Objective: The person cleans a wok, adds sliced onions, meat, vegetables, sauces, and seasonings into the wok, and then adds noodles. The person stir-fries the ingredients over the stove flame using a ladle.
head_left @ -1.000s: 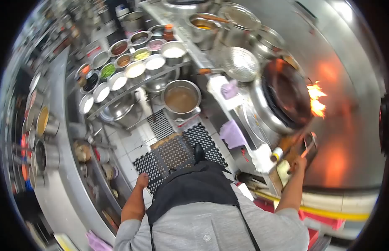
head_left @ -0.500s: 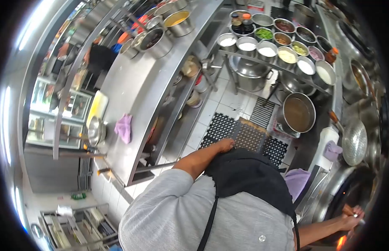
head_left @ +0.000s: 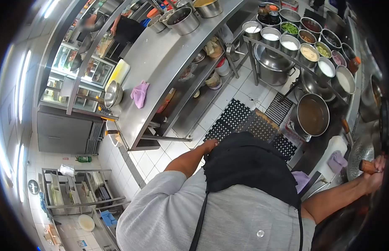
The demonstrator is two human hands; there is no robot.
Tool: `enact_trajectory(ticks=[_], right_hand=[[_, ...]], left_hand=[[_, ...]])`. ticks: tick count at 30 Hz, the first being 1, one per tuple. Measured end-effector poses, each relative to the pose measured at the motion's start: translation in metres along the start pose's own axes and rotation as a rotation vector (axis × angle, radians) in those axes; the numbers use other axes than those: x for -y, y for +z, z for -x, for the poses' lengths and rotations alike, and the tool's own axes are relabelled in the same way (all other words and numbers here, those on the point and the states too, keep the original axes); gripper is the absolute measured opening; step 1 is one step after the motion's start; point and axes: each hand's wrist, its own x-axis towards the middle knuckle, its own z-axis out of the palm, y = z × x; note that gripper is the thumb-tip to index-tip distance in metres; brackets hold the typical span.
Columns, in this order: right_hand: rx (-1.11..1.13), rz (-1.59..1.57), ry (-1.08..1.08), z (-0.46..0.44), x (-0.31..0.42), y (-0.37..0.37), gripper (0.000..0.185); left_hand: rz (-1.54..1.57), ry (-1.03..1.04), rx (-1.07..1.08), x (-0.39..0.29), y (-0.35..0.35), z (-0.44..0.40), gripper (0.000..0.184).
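My right hand (head_left: 374, 175) is closed round the wooden handle (head_left: 367, 167) of a cooking tool at the far right. The tool's working end is hidden in the dark edge of the view. Close by is a perforated metal strainer (head_left: 360, 157) with a brown handle. My left hand (head_left: 211, 146) hangs beside the black apron (head_left: 249, 167). Its fingers look curled in, and no object shows in them.
Several metal pots of ingredients (head_left: 308, 53) fill a rack at the upper right. Below stands a large pot of brown liquid (head_left: 313, 115). A steel counter (head_left: 140, 62) with a purple cloth (head_left: 139, 94) runs along the left. Black mats (head_left: 228, 121) cover part of the floor.
My right hand has moved up and to the right with the wooden handle. The flame by it no longer shows. The whole view has shifted, and my left hand sits slightly further left.
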Motion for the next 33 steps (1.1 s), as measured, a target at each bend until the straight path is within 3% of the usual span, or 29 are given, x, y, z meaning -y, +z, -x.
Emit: enact_trajectory(ticks=[1,2,7,8,10,12,13,15,19,21,23,29,31,33], right_hand=[[0.025,0.018,-0.007,0.005,0.001,0.018,0.008],[0.049,0.036,-0.014,0.011,0.002,0.037,0.017],[0.179,-0.02,0.136,-0.028,-0.011,-0.02,0.015],[0.064,0.171,0.201,-0.027,-0.005,-0.013,0.024],[-0.152,0.491,0.128,-0.012,0.012,0.01,0.034],[-0.184,0.542,0.076,-0.001,0.027,0.045,0.035],[-0.086,0.471,0.125,0.0,0.039,0.057,0.029],[-0.171,0.64,0.103,-0.004,0.046,0.073,0.016],[-0.034,0.802,0.18,-0.03,0.055,0.067,0.02],[-0.072,0.814,0.179,-0.042,0.06,0.074,0.024],[-0.01,0.991,0.325,-0.067,0.061,0.074,0.026],[0.105,1.322,0.484,-0.124,0.07,0.077,0.007],[0.138,1.364,0.584,-0.147,0.068,0.077,0.008],[0.164,1.384,0.606,-0.173,0.064,0.072,0.009]], left_hand=[[0.002,0.003,-0.008,0.0,0.004,0.0,0.034],[0.025,0.047,0.042,0.0,0.007,-0.002,0.035],[-0.034,0.166,0.128,-0.022,0.011,-0.019,0.037],[-0.058,0.184,0.125,-0.023,0.012,-0.025,0.037],[-0.109,0.249,0.116,-0.025,0.008,-0.04,0.037],[-0.127,0.313,0.121,-0.033,0.004,-0.059,0.038],[-0.118,0.329,0.127,-0.04,0.0,-0.072,0.038],[-0.07,0.318,0.134,-0.051,-0.011,-0.089,0.038],[-0.06,0.341,0.189,-0.074,-0.015,-0.114,0.038],[-0.068,0.359,0.209,-0.084,-0.021,-0.129,0.039],[-0.074,0.384,0.226,-0.097,-0.031,-0.148,0.039],[-0.13,0.577,0.186,-0.123,-0.054,-0.207,0.039],[-0.076,0.633,0.155,-0.133,-0.062,-0.223,0.04],[0.257,0.471,0.261,-0.138,-0.067,-0.24,0.039]])
